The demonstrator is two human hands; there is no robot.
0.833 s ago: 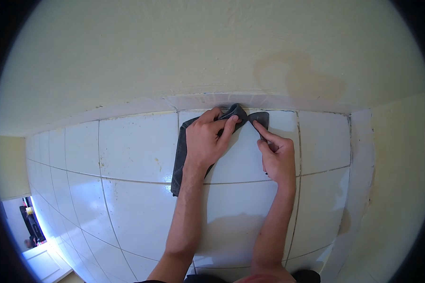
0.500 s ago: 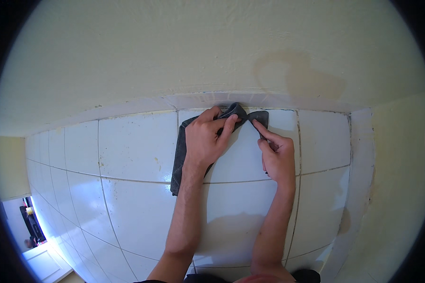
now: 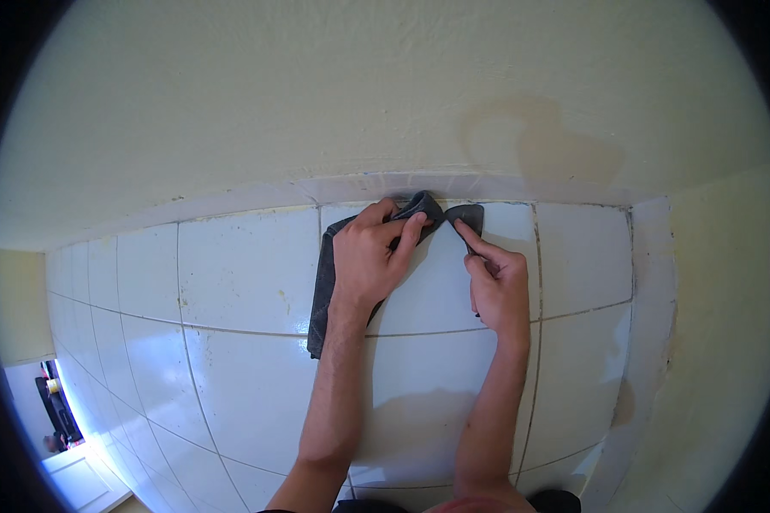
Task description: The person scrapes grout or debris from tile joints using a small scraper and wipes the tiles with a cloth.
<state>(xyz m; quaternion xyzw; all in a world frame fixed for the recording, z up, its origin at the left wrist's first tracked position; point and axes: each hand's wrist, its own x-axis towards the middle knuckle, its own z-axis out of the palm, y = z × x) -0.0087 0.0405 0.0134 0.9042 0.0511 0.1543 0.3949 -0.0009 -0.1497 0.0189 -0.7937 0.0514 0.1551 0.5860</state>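
Note:
A dark grey cloth (image 3: 323,286) is bunched in my left hand (image 3: 365,256), pressed between thumb and fingers at the foot of the wall. Its loose part hangs down along the left side of my wrist. My right hand (image 3: 499,286) is closed round a scraper (image 3: 465,218) with a dark, wide blade, the index finger stretched along it. The blade lies on the white tile close to the skirting, just right of the cloth's folded tip. Most of the scraper's handle is hidden in my palm.
White floor tiles (image 3: 239,376) with dark grout lines spread around my arms, with brownish specks left of the cloth. A tiled skirting (image 3: 257,191) runs below the cream wall (image 3: 316,85). Another wall stands at right. A white panelled door (image 3: 85,479) shows at lower left.
Both hands keep their holds and sit almost where they were. The scraper and right hand have shifted very slightly left, and the whole view has moved a little.

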